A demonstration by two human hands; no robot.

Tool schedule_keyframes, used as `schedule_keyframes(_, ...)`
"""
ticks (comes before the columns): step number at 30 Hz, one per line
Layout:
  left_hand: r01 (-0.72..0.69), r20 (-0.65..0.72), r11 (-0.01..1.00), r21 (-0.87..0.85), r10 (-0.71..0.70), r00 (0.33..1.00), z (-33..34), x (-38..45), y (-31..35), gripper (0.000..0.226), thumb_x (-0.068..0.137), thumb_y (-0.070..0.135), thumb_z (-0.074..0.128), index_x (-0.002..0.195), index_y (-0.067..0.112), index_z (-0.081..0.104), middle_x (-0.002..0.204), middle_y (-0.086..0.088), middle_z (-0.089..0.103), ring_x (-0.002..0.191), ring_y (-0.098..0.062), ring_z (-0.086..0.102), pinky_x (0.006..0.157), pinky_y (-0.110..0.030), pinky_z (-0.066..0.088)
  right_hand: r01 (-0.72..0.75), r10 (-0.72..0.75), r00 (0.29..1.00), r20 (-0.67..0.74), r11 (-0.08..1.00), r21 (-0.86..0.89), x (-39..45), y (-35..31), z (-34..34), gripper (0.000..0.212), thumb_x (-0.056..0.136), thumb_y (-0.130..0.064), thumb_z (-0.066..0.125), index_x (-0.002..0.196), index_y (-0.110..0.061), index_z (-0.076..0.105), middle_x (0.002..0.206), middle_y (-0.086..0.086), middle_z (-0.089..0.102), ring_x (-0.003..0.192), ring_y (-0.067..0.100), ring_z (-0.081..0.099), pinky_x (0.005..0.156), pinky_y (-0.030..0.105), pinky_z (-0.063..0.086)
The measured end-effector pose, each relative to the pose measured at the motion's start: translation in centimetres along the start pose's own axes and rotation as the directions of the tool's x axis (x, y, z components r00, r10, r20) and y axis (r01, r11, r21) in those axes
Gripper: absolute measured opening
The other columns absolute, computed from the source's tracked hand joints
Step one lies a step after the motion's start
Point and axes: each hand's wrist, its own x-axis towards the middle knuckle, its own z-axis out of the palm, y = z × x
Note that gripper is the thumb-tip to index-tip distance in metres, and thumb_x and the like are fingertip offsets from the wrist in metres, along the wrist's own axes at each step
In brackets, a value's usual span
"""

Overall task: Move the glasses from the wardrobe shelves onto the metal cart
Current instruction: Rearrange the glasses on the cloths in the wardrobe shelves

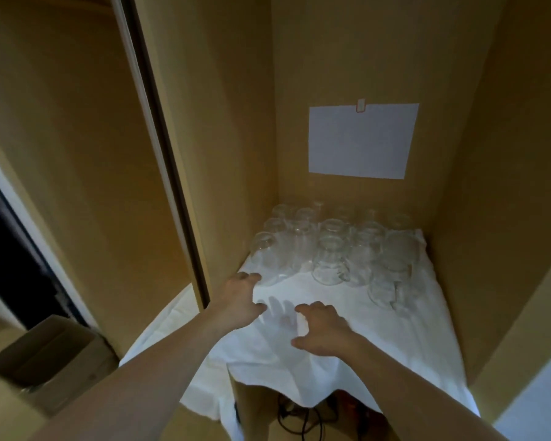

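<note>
A home storage spot, by the look of it: the inside of a tan wooden wardrobe [347,58] with a sliding door [77,154] pushed to the left. Its shelf [331,361] is covered with a white cloth that hangs over the near edge, and clear glasses [331,249] crowd the far end. A blank white sheet [361,141] is clipped to the back panel. An open cardboard box [51,358] sits low at the left

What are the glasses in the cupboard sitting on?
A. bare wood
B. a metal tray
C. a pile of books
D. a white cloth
D: the clear glasses stand bunched at the back of the shelf on a white cloth that hangs over its front edge.
</note>
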Motion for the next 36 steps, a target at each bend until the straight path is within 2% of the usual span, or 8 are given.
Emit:
schedule_keyframes(7,0.041,-0.017,0.999,0.006,-0.041,0.999,-0.7,-4.9,-3.6,0.065,0.089,0.046,0.070,0.146,0.025,0.047,0.144,-0.003,0.052,0.130,-0.027,0.051,0.103,-0.043,0.049,0.079,-0.078,0.996,-0.031,0.997,0.012,-0.8,-4.7,0.8,0.083,0.089,-0.053,0.065,0.157,-0.030,0.025,0.155,0.006,0.036,0.142,0.031,0.032,0.114,0.045,0.035)
schedule_keyframes(11,0.038,-0.061,0.999,-0.004,-0.038,0.997,-2.2,-6.2,-6.9,0.058,0.090,0.044,0.069,0.142,0.024,0.051,0.138,-0.004,0.056,0.123,-0.028,0.054,0.097,-0.042,0.051,0.112,-0.110,0.993,-0.053,0.993,0.034,-0.4,-8.6,1.5,0.082,0.090,-0.051,0.066,0.157,-0.030,0.025,0.156,0.005,0.035,0.142,0.030,0.032,0.115,0.044,0.035)
schedule_keyframes(15,0.043,-0.088,0.999,-0.021,-0.044,0.995,-3.8,-6.5,-11.5,0.064,0.091,0.046,0.067,0.148,0.024,0.047,0.142,-0.005,0.053,0.128,-0.029,0.051,0.101,-0.042,0.050,0.116,-0.112,0.990,-0.090,0.992,0.045,0.7,-13.2,2.3,0.081,0.089,-0.054,0.067,0.156,-0.031,0.027,0.157,0.003,0.036,0.140,0.029,0.035,0.115,0.043,0.036)
schedule_keyframes(21,0.049,-0.104,0.998,-0.029,-0.052,0.993,-5.7,-6.7,-19.8,0.064,0.092,0.048,0.066,0.148,0.024,0.046,0.148,-0.003,0.048,0.134,-0.029,0.046,0.104,-0.042,0.046,0.136,-0.129,0.987,-0.095,0.989,0.062,3.1,-21.4,4.5,0.077,0.084,-0.051,0.069,0.151,-0.031,0.037,0.141,0.007,0.048,0.132,0.029,0.044,0.107,0.044,0.043)
schedule_keyframes(25,0.045,-0.068,0.997,-0.065,-0.050,0.996,-5.9,-7.1,-25.8,0.062,0.088,0.051,0.067,0.143,0.029,0.049,0.134,-0.001,0.056,0.126,-0.028,0.051,0.100,-0.042,0.049,0.115,-0.110,0.991,-0.070,0.990,0.077,4.9,-26.7,7.0,0.081,0.083,-0.052,0.068,0.153,-0.032,0.034,0.147,0.004,0.045,0.134,0.026,0.044,0.106,0.040,0.045)
schedule_keyframes(32,0.105,0.062,0.994,0.017,-0.106,0.992,-6.6,-7.0,-34.8,0.071,0.094,0.050,0.062,0.155,0.027,0.034,0.153,0.000,0.044,0.135,-0.028,0.044,0.108,-0.043,0.046,0.045,-0.040,0.998,-0.049,0.993,0.110,8.5,-33.3,11.1,0.081,0.087,-0.053,0.065,0.156,-0.031,0.028,0.155,0.004,0.037,0.141,0.028,0.037,0.110,0.041,0.042)
schedule_keyframes(36,0.088,0.115,0.996,0.006,-0.088,0.989,-6.4,-6.5,-37.6,0.070,0.095,0.046,0.062,0.155,0.026,0.033,0.152,-0.002,0.044,0.133,-0.030,0.046,0.107,-0.041,0.046,0.006,-0.007,1.000,0.012,0.992,0.128,9.4,-35.0,13.5,0.081,0.087,-0.051,0.066,0.156,-0.030,0.028,0.153,0.006,0.038,0.138,0.029,0.039,0.108,0.041,0.043)
